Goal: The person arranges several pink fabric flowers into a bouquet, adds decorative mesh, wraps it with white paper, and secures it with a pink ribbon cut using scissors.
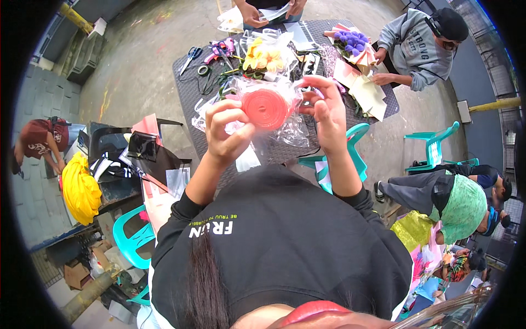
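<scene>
A coral-red coiled ribbon roll [262,108] sits in crinkled clear plastic [286,135], raised over a grey quilted-surface table [192,131]. My left hand [224,131] has curled fingers gripping the roll's left side. My right hand [325,115] has bent fingers on the plastic at the roll's right. Behind the roll lie wrapped yellow flowers [270,58], blue-handled scissors [194,54], pink tools [221,49], a dark green tape roll [203,71], cream paper sheets [361,90] and a purple bouquet [350,41].
A person in grey [416,49] works at the table's right; another's hands [293,8] are at the far side. Other people stand left [41,137] and lower right [460,203]. Turquoise chairs [433,148], a dark side table [121,187] and yellow fabric [79,192] surround me.
</scene>
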The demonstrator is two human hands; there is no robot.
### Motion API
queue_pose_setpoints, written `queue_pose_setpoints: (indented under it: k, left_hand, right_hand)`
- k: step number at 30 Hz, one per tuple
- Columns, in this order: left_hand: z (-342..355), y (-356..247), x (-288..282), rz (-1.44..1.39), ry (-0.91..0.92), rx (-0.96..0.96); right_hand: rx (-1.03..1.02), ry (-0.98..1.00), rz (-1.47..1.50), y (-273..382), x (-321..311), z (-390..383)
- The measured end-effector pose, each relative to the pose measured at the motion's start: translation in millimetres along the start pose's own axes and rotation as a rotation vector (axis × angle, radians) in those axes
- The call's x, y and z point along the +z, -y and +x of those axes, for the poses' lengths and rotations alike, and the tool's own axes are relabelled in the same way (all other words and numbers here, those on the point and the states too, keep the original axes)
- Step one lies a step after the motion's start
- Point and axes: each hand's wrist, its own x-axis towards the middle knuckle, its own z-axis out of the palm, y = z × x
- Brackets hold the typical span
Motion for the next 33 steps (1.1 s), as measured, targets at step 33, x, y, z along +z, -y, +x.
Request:
queue_pose_setpoints:
  k: [33]
  left_hand:
    - [-8,9,-3,-0.469,-0.063,-0.902]
  right_hand:
    - [-0.161,0.149,-0.718,6,1,-3]
